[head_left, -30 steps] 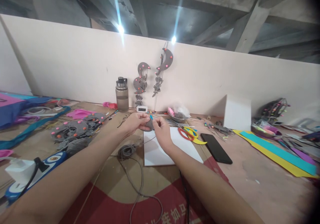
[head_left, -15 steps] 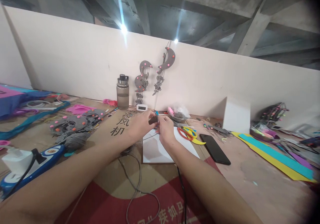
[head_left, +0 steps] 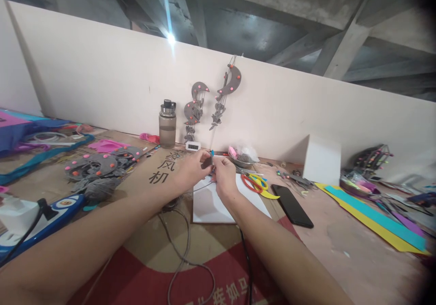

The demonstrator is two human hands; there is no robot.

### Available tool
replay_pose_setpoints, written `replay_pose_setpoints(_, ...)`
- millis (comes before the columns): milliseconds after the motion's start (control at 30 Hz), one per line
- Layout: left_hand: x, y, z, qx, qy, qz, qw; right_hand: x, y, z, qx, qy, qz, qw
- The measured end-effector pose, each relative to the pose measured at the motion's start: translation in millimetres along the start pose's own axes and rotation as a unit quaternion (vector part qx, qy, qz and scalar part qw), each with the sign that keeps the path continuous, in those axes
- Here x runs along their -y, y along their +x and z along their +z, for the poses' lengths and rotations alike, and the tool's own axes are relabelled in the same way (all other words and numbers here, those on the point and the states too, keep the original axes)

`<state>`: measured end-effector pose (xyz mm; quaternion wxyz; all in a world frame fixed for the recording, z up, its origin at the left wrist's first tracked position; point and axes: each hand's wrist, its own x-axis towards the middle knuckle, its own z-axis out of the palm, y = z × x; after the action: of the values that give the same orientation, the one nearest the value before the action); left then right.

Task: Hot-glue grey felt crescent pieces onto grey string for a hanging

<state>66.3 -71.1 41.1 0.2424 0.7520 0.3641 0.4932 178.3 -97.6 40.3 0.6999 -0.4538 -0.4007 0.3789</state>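
Above a white sheet (head_left: 213, 209), my two hands meet with fingertips nearly touching. My left hand (head_left: 194, 172) pinches a small dark grey piece (head_left: 206, 163), partly covered by the fingers. A small bright blue bit (head_left: 212, 153) sticks up between the hands; I cannot tell which one holds it. My right hand (head_left: 225, 174) is closed beside it, its fingertips pressed together around something too small to name. Thin grey cord (head_left: 187, 246) lies in loops on the printed cardboard below, and a strand reaches up toward the fingers.
Red-handled scissors (head_left: 251, 183) and yellow-handled scissors (head_left: 259, 181) lie right of the sheet, near a black phone (head_left: 293, 206). A bottle (head_left: 167, 125) stands behind. Grey crescents with pompoms (head_left: 90, 166) lie left, beyond a power strip (head_left: 64, 214). Similar crescents (head_left: 232, 80) hang on the partition.
The blue bit now stands more upright between the fingertips. Both hands stay close together, with only slight finger movement. The view has shifted a little.
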Motion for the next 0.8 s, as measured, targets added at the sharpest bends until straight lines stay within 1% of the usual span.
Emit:
replay_pose_setpoints(100, 4, 1, 1.3, -0.025, -0.059, -0.013, 0.998, 0, -2, 1, 0.028, 0.011, -0.031, 0.999)
replay_pose_setpoints(167, 4, 1, 1.2, -0.03, -0.118, -0.03, 0.992, -1, -4, 2, 0.033, 0.01, -0.048, 0.998)
replay_pose_setpoints(233, 1, 0, 0.5, -0.025, -0.175, -0.048, 0.983, -1, -5, 2, 0.032, -0.005, -0.059, 0.998)
replay_pose_setpoints(300, -4, -1, -0.2, -0.01, -0.21, -0.061, 0.976, -1, -5, 1, 0.028, -0.024, -0.071, 0.997)
replay_pose_setpoints(433, -10, -2, 0.0, 0.019, -0.241, -0.08, 0.967, -1, -5, 0, 0.015, -0.033, -0.093, 0.995)
replay_pose_setpoints(633, -7, -1, 1.9, 0.038, -0.289, -0.087, 0.953, 1, -5, 1, 0.01, -0.026, -0.099, 0.995)
replay_pose_setpoints(800, -10, -4, 2.7, 0.03, -0.336, -0.092, 0.937, 2, -6, 0, 0.006, -0.028, -0.101, 0.995)
